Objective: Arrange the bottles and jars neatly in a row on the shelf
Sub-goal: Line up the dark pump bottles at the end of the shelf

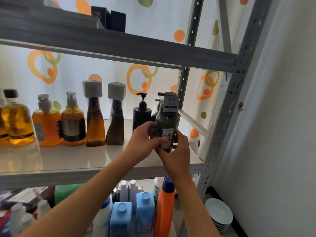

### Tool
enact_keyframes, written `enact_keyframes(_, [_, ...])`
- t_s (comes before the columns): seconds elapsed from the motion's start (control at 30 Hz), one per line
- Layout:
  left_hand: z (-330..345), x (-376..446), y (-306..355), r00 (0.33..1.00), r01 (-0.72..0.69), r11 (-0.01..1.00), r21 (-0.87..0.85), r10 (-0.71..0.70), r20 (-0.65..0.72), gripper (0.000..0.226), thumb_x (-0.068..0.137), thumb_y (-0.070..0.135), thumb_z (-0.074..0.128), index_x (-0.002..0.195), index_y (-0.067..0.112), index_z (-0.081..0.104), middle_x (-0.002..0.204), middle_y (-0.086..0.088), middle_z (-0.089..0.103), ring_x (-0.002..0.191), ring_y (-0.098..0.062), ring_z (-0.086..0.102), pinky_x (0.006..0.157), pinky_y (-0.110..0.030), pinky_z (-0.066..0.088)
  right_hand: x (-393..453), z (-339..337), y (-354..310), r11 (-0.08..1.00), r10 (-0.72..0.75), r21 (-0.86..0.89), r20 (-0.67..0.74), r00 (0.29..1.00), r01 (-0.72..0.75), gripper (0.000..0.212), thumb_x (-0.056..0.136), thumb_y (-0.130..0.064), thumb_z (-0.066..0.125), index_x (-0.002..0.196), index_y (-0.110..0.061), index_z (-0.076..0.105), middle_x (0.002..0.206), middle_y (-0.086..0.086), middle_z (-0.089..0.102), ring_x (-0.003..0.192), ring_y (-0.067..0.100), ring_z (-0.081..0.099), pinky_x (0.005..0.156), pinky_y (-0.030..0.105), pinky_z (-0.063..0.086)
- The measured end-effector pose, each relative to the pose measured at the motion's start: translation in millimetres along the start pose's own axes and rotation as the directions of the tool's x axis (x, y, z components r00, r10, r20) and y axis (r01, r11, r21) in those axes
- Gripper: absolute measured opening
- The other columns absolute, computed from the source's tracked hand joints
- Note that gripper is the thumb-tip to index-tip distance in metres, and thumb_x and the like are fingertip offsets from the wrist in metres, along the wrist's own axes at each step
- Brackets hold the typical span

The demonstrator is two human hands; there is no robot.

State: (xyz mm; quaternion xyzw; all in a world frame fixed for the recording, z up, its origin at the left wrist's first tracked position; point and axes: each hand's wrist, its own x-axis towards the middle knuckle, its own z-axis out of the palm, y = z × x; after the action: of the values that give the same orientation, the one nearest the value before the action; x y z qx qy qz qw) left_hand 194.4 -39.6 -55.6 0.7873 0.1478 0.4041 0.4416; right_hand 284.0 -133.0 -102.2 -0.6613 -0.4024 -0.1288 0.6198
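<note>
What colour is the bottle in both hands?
Dark olive green bottle, white label; head view.

Grey metal rack [239, 69] with a glossy white shelf [77, 159]. Behind, white curtain [106, 65] patterned with orange and green rings and dots. Along the shelf's back edge: amber bottles [18, 124], orange bottle [47, 127], two brown bottles [95, 124] with white-wrapped tops, black pump bottle [141, 115]. Near the right edge, dark olive bottle [168, 117] with white label and black characters. Below: light blue jugs [121, 218], orange bottle with blue cap [165, 207], pale blue bowls [219, 213].
</note>
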Motion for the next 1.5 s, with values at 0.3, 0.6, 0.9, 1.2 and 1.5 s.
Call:
enact_keyframes(0.3, [3.4,2.9,-0.9,0.998,0.055,0.989,-0.138,-0.049,0.046,0.038,0.077,0.008,0.078,0.113,0.014,0.065,0.096,0.012,0.072,0.086,0.004,0.069,0.069,-0.012,0.053,2.7,0.5,6.4,0.997,0.011,-0.072,-0.029,1.0,-0.013,0.069,0.071,-0.049,0.081,0.13,-0.031,0.05,0.111,-0.014,0.053,0.097,0.006,0.058,0.077,0.018,0.055])
enact_keyframes(0.6, [18.2,-0.2,-16.5,0.991,0.113,0.987,-0.114,-0.103,0.089,0.041,0.079,0.01,0.076,0.118,0.013,0.065,0.103,0.006,0.073,0.096,-0.009,0.07,0.084,-0.03,0.058,-5.4,-2.4,17.0,0.984,0.122,-0.124,-0.023,0.992,-0.124,0.06,0.076,-0.04,0.077,0.13,-0.027,0.054,0.11,-0.007,0.058,0.095,0.007,0.058,0.072,0.013,0.05])
enact_keyframes(0.9, [39.0,-3.3,-27.3,0.988,0.134,0.988,-0.082,-0.126,0.091,0.047,0.079,0.007,0.076,0.123,0.012,0.062,0.1,0.009,0.071,0.089,0.004,0.066,0.075,-0.009,0.053,-5.0,-8.9,35.1,0.95,0.216,-0.223,-0.044,0.975,-0.22,0.04,0.073,-0.037,0.077,0.11,-0.03,0.063,0.097,-0.011,0.064,0.087,0.009,0.062,0.073,0.024,0.055])
enact_keyframes(1.2, [27.7,1.8,-32.7,0.967,0.217,0.968,-0.128,-0.195,0.164,0.052,0.086,0.002,0.067,0.135,0.012,0.055,0.122,-0.004,0.066,0.112,-0.015,0.062,0.092,-0.027,0.053,19.1,0.4,43.0,0.925,0.274,-0.253,-0.069,0.959,-0.282,0.04,0.07,-0.035,0.078,0.106,-0.025,0.065,0.099,-0.007,0.068,0.089,0.014,0.064,0.075,0.033,0.058])
enact_keyframes(1.5, [-4.1,3.8,-35.6,0.979,0.203,0.975,-0.091,-0.203,0.007,0.047,0.089,0.01,0.065,0.134,0.017,0.052,0.114,0.003,0.067,0.098,-0.007,0.063,0.084,-0.021,0.046,60.0,17.7,58.5,0.876,0.378,-0.285,-0.094,0.921,-0.389,0.047,0.068,-0.032,0.079,0.11,-0.019,0.062,0.107,0.001,0.069,0.094,0.023,0.066,0.078,0.037,0.059])
